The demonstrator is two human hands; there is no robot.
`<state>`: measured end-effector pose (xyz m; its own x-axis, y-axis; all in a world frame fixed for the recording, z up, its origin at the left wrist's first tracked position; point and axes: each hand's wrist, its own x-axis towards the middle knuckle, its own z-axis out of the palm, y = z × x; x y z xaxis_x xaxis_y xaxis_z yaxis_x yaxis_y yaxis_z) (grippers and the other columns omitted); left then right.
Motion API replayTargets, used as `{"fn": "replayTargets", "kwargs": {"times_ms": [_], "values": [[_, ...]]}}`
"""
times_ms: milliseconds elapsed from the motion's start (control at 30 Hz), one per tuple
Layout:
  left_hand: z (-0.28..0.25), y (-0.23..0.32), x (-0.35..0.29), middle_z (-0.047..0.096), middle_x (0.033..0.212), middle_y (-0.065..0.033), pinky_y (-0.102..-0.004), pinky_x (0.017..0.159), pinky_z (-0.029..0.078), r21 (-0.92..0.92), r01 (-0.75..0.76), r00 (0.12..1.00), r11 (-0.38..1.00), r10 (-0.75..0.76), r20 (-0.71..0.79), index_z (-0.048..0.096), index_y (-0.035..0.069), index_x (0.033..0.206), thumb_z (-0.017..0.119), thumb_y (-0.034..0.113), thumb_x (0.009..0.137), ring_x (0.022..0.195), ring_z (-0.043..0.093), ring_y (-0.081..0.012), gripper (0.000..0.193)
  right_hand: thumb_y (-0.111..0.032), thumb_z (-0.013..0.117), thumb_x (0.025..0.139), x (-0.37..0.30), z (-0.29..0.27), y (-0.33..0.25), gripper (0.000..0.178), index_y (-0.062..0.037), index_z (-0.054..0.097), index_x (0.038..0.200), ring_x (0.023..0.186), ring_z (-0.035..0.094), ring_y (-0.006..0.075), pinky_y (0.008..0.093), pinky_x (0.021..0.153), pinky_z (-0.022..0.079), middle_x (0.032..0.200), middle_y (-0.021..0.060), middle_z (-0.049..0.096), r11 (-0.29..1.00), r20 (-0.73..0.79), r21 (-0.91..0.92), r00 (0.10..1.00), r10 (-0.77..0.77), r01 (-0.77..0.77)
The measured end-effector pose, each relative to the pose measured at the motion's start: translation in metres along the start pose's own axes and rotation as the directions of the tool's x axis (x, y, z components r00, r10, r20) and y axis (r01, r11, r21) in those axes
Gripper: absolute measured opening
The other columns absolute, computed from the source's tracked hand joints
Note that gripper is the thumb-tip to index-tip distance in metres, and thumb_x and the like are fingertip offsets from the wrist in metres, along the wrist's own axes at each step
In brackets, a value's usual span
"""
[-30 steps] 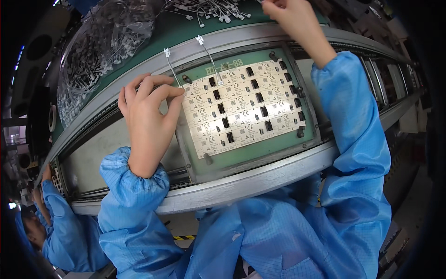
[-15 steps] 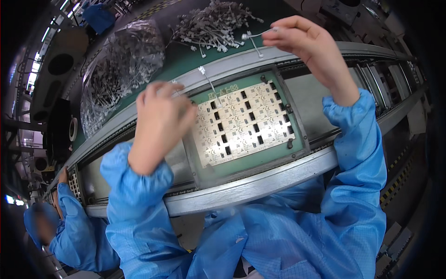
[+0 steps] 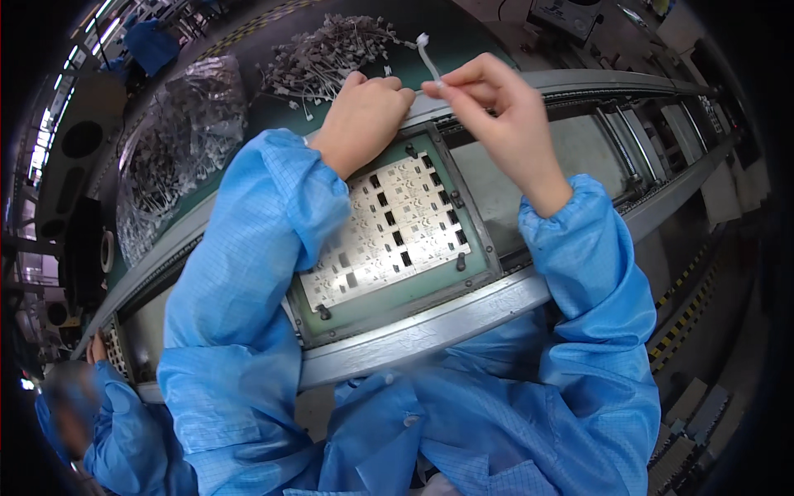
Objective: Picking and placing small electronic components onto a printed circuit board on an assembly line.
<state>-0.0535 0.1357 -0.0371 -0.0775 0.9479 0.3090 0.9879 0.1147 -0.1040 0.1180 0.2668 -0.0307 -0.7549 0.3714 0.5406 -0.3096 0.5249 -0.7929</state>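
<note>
My right hand [image 3: 504, 112] is closed in a pinch on a short white connector cable [image 3: 428, 59], held up above the far rail; its white plug end points up and away. My left hand [image 3: 364, 120] is over the far rail to its left, knuckles up and fingers curled under. Its fingertips are hidden, so what they hold, if anything, does not show. Below my hands lies a panel of white circuit boards [image 3: 413, 217] with rows of black parts, set in a green carrier [image 3: 389, 302] with a dark frame. My left sleeve covers part of the panel's left side.
A heap of white connector cables [image 3: 327, 58] lies on the green surface beyond the rail. Left of it stands a clear plastic bag [image 3: 186, 140] full of similar cables. The conveyor's near metal rail [image 3: 430, 326] runs before me. Another person in blue [image 3: 132, 422] works at far left.
My left hand has moved right and away from me, to the far rail. My right hand has come left and lower with the cable. The view has shifted slightly.
</note>
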Motion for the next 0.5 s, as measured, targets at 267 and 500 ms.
{"fn": "replayTargets", "kwargs": {"times_ms": [267,500], "values": [[-0.059,-0.042,-0.036,0.072,0.096,-0.0207,-0.0409,0.077,0.055,-0.713,0.349,0.804,0.608,-0.585,-0.105,0.072,0.0,0.101,0.064,0.012,0.089,0.085,0.072,-0.0352,0.019,0.0,0.067,0.094,-0.015,0.035,-0.013,0.006,0.0034,0.064,0.099,0.096,0.077,0.0221,0.0315,0.081,0.062,0.099,0.0128,0.076,0.963,0.211,-0.122,0.954,-0.213,0.242],[-0.107,-0.022,-0.149,0.074,0.109,-0.004,-0.0231,0.078,0.048,-0.896,0.383,0.718,0.227,-0.683,0.134,0.069,0.004,0.121,0.062,0.023,0.102,0.094,0.069,-0.0094,0.028,-0.008,0.069,0.092,-0.016,0.045,0.003,0.005,-0.0054,0.065,0.094,0.127,0.059,0.0317,0.0528,0.115,0.037,0.118,0.01,0.071,0.817,0.462,-0.416,0.867,-0.188,0.399]]}}
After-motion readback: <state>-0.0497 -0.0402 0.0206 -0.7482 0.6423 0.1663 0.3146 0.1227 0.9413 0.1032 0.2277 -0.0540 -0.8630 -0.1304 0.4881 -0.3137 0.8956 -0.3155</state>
